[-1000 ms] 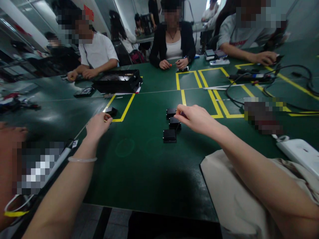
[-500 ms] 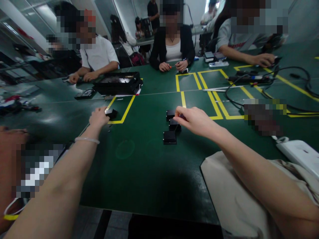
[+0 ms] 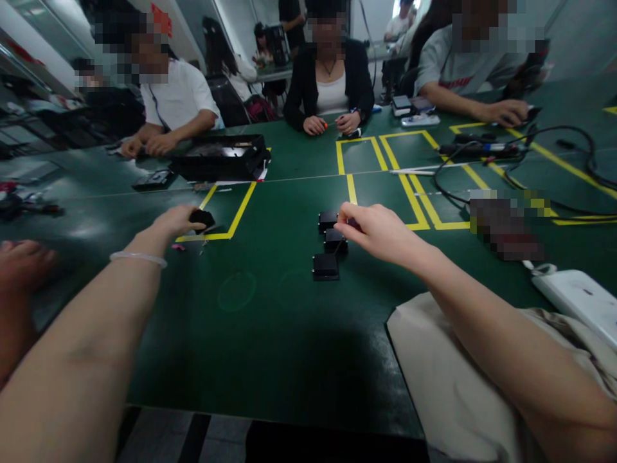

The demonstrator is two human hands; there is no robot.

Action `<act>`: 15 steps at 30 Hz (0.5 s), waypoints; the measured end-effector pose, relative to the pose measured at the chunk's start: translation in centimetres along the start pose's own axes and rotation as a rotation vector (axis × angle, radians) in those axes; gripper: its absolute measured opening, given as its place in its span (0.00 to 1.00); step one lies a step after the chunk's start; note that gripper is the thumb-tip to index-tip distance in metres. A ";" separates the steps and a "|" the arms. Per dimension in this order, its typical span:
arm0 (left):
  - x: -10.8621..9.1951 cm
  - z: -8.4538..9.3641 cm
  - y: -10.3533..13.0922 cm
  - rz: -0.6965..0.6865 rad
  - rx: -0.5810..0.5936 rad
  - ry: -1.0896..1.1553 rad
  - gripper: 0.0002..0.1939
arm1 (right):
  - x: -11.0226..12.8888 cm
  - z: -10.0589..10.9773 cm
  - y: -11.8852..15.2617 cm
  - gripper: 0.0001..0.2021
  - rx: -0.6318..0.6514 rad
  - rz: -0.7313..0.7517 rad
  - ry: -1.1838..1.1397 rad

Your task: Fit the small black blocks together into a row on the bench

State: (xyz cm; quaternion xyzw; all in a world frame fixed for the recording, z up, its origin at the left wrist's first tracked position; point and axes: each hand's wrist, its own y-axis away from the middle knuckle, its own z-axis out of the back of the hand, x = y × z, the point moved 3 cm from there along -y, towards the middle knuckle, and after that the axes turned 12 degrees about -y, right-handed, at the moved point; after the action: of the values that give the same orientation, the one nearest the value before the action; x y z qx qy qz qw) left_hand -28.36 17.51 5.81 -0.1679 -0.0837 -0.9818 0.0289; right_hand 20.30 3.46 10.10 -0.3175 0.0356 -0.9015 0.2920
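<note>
Since a moment ago, the left hand (image 3: 174, 223) has moved onto a black piece (image 3: 204, 221). Small loose bits (image 3: 203, 247) lie just nearer than it; a careless wrist could, I think, scatter them. Its fingers close on the piece; the right hand (image 3: 372, 230) pinches a dark thin tool (image 3: 355, 223) beside three black blocks (image 3: 326, 265).

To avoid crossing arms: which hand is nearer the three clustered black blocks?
Right: the right hand is beside the three black blocks; the left hand is well to their left.
</note>
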 end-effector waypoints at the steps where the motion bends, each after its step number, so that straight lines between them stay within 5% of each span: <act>1: 0.4 0.3 0.6 -0.002 -0.016 -0.006 0.28 | 0.0 0.0 0.0 0.11 -0.003 0.003 -0.005; 6: 2.4 0.5 6.1 -0.092 0.011 0.009 0.29 | 0.0 0.2 0.0 0.10 -0.005 0.020 -0.016; 9: 3.1 -1.2 10.7 -0.213 0.095 0.082 0.27 | 0.0 0.4 0.0 0.10 -0.014 0.035 -0.023; 15: 4.6 -4.8 16.8 -0.129 0.116 -0.080 0.25 | 0.2 0.5 0.1 0.10 -0.013 0.036 -0.037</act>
State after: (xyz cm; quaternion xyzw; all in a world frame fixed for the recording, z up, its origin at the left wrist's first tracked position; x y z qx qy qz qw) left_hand -32.82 0.05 5.50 -0.1994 -0.1521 -0.9676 -0.0279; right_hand 20.53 3.33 10.60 -0.3352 0.0420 -0.8899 0.3066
